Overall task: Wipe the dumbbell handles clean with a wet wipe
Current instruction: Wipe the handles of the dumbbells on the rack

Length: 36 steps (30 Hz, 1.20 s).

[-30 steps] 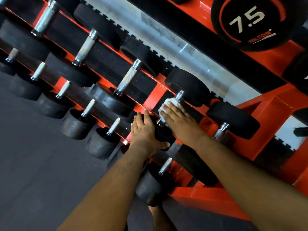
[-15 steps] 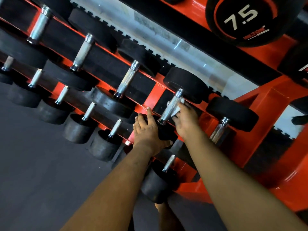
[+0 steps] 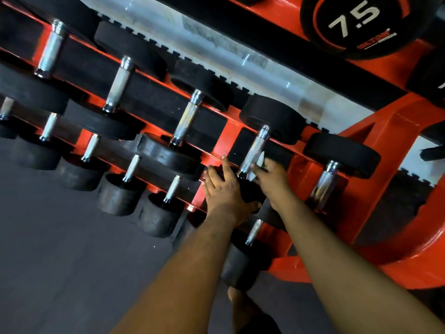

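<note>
A black dumbbell with a knurled chrome handle (image 3: pixel 254 150) lies on the middle shelf of an orange rack (image 3: pixel 218 147). My right hand (image 3: pixel 273 180) pinches a white wet wipe (image 3: pixel 258 165) against the right side and underside of that handle, near its lower end. My left hand (image 3: pixel 224 189) rests with straight fingers on the dumbbell's near black head (image 3: pixel 252 192), thumb round its lower edge. Most of the wipe is hidden behind my fingers.
Several more dumbbells with chrome handles (image 3: pixel 186 118) line the shelf to the left, and another (image 3: pixel 323 182) sits to the right. A lower row of smaller dumbbells (image 3: pixel 131 168) runs below. A 7.5 weight (image 3: pixel 356 20) sits top right. Dark floor (image 3: pixel 60 261) spreads at left.
My right hand has slid the wipe from over the top of the handle to its right side and lower end, baring the chrome. My left hand stays on the dumbbell head.
</note>
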Each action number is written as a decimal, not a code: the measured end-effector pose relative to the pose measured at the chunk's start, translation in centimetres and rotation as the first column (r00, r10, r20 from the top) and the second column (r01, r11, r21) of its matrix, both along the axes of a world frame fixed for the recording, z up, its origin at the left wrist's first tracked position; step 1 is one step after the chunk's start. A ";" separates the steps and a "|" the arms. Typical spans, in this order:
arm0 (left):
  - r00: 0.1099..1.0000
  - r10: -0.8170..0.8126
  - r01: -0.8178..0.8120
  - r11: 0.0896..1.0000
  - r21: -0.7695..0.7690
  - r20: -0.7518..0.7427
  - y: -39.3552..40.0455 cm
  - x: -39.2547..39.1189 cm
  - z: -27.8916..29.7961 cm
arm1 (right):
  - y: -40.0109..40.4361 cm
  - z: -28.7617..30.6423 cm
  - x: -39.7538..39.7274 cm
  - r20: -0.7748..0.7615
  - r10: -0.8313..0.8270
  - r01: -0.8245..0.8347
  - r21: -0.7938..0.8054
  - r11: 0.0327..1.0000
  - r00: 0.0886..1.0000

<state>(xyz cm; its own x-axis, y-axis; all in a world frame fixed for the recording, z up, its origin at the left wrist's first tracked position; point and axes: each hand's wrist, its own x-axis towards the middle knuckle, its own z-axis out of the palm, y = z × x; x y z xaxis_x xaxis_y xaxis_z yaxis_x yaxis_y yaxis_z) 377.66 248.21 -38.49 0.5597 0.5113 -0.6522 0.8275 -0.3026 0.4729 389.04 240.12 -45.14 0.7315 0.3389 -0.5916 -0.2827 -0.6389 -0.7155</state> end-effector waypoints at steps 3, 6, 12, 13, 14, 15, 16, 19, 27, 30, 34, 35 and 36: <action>1.000 0.016 -0.016 1.000 0.021 -0.002 -0.2 0.0 0.1 | -0.5 0.9 -0.9 0.152 0.096 -0.084 -0.082 0.993 0.984; 1.000 0.020 -0.019 0.999 0.030 -0.010 -0.3 0.1 0.4 | -0.5 2.4 -1.9 0.167 0.027 -0.020 -0.039 0.999 0.986; 0.999 0.045 -0.045 0.998 0.032 -0.010 -0.4 0.0 1.2 | -1.6 3.8 -2.9 0.141 -0.141 0.120 0.149 0.982 0.980; 0.999 0.044 -0.044 0.998 0.036 0.003 -0.4 -0.1 1.4 | -1.7 4.4 -3.0 0.124 -0.165 0.140 0.189 0.972 0.978; 0.999 0.035 -0.035 0.999 0.032 0.020 -0.3 -0.4 1.4 | -1.7 4.6 -3.0 0.108 -0.184 0.157 0.219 0.963 0.977; 0.998 0.027 -0.028 0.999 0.022 0.048 -0.3 -0.7 1.5 | -1.7 4.9 -2.9 0.093 -0.198 0.169 0.253 0.953 0.976; 0.996 0.031 -0.032 0.999 0.015 0.081 -0.1 -1.3 1.4 | -1.6 5.2 -2.8 0.068 -0.210 0.182 0.292 0.939 0.975; 0.986 -0.008 -0.011 0.993 0.114 0.166 1.0 -2.9 1.1 | -1.0 5.9 -2.5 0.023 -0.229 0.205 0.368 0.907 0.973; 0.971 -0.136 -0.008 0.805 0.593 0.198 9.0 -6.3 -0.3 | 5.5 6.2 -2.9 0.313 0.084 -0.188 0.318 0.929 0.946; 0.987 -0.033 -0.056 0.850 0.523 0.160 13.3 -7.0 -1.1 | 10.1 5.4 -3.4 0.574 0.271 -0.456 0.204 0.866 0.773; 0.995 -0.030 -0.006 0.938 0.346 0.099 16.2 -6.8 -1.3 | 16.6 3.5 -2.5 0.783 0.519 -0.688 -0.167 0.706 0.343; 0.995 -0.033 0.001 0.944 0.329 0.092 16.2 -6.6 -1.2 | 17.6 2.8 -2.2 0.787 0.581 -0.712 -0.287 0.641 0.207; 0.996 -0.026 -0.002 0.948 0.319 0.084 16.5 -6.4 -1.1 | 18.6 2.1 -2.0 0.760 0.647 -0.728 -0.408 0.551 0.064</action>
